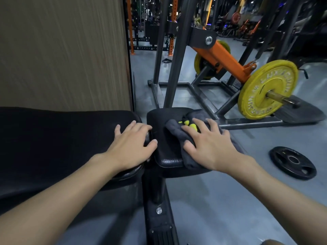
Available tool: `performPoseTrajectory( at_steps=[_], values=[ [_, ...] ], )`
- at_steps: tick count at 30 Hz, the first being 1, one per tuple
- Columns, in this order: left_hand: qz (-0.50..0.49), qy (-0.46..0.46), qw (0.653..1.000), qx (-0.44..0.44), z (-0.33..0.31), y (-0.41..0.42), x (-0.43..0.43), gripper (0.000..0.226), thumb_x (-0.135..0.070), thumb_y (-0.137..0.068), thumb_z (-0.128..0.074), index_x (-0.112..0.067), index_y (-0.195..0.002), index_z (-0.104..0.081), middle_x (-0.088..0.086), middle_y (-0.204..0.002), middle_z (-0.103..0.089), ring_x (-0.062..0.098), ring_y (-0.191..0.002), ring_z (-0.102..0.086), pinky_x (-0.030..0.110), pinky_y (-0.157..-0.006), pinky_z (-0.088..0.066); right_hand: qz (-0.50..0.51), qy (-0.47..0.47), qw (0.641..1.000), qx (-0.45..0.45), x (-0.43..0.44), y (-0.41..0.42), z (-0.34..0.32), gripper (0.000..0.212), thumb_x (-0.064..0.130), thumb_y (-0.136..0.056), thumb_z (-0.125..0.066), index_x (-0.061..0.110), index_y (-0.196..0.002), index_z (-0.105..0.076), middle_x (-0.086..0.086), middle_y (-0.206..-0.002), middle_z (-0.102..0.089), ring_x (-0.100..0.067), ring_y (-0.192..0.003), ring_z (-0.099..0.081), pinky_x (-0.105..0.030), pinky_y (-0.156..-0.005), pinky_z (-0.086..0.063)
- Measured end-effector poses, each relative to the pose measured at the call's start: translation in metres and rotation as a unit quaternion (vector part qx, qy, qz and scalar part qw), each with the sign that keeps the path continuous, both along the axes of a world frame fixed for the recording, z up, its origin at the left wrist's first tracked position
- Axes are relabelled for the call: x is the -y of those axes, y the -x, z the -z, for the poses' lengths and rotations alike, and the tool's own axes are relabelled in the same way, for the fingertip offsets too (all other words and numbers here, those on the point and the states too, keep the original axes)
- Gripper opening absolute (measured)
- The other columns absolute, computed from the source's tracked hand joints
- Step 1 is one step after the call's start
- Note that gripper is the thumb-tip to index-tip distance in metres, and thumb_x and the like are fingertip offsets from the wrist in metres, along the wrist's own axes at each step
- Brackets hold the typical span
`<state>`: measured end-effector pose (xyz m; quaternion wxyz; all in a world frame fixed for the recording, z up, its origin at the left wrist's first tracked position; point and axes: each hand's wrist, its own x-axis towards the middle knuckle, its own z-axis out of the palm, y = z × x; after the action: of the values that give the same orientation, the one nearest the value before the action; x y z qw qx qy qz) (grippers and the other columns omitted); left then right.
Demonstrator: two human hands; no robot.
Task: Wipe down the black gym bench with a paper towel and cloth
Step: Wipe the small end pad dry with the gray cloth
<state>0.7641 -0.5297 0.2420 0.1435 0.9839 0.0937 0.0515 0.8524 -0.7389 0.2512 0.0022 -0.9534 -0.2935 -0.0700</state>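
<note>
Head view: a cloth [174, 132] is pressed onto the small bench pad [163, 151] by the right hand [210, 146], fingers spread. The long bench pad [62, 138] is braced by the left hand [131, 146], fingers also spread. Wiping appears in hand, and a firm sweep is needed next.

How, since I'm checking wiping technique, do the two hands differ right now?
The left hand lies bare, with nothing under it; the right hand presses down on a grey cloth. The left hand rests on the end of the long pad, the right hand over the small pad. Both lie flat, fingers spread.
</note>
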Motion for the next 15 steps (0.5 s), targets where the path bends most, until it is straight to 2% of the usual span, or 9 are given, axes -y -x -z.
performPoseTrajectory(
  at_steps=[2,5,11,15],
  values=[
    [0.031,-0.029,0.999,-0.013,0.000,0.005,-0.010,0.059,-0.057,-0.095,-0.029,-0.033,-0.150,-0.028,-0.010,-0.159,-0.025,0.014,-0.150,-0.007,0.055,-0.119,-0.006,0.009,0.009,1.000,-0.001,0.006,0.006,0.000,0.062,0.060,-0.086,-0.019,0.048,-0.146,-0.030,0.009,-0.159,-0.023,-0.031,-0.145,-0.016,-0.056,-0.104,-0.032],
    [0.043,-0.070,0.997,-0.004,0.004,0.011,-0.017,0.063,-0.060,-0.090,-0.017,-0.042,-0.150,-0.021,-0.009,-0.161,-0.018,0.011,-0.149,-0.005,0.048,-0.119,-0.006,0.020,0.006,1.000,-0.008,-0.007,-0.013,-0.002,0.054,0.059,-0.093,-0.027,0.048,-0.146,-0.030,0.007,-0.158,-0.025,-0.030,-0.144,-0.018,-0.058,-0.105,-0.031],
    [0.044,-0.058,0.997,0.010,0.007,0.009,-0.018,0.055,-0.052,-0.097,-0.025,-0.040,-0.151,-0.021,-0.005,-0.162,-0.016,0.011,-0.150,-0.001,0.050,-0.119,-0.002,0.070,0.002,0.994,-0.086,-0.058,-0.086,-0.012,0.057,0.057,-0.093,-0.026,0.044,-0.148,-0.029,-0.002,-0.159,-0.023,-0.042,-0.142,-0.018,-0.067,-0.104,-0.023],
    [0.042,-0.057,0.997,0.019,0.009,0.009,-0.017,0.058,-0.050,-0.096,-0.027,-0.034,-0.152,-0.019,-0.005,-0.161,-0.017,0.012,-0.149,-0.003,0.051,-0.119,-0.002,0.080,0.016,0.992,-0.093,-0.092,-0.095,-0.013,0.060,0.054,-0.091,-0.026,0.037,-0.148,-0.033,-0.007,-0.158,-0.025,-0.044,-0.143,-0.016,-0.069,-0.104,-0.017]
  ],
)
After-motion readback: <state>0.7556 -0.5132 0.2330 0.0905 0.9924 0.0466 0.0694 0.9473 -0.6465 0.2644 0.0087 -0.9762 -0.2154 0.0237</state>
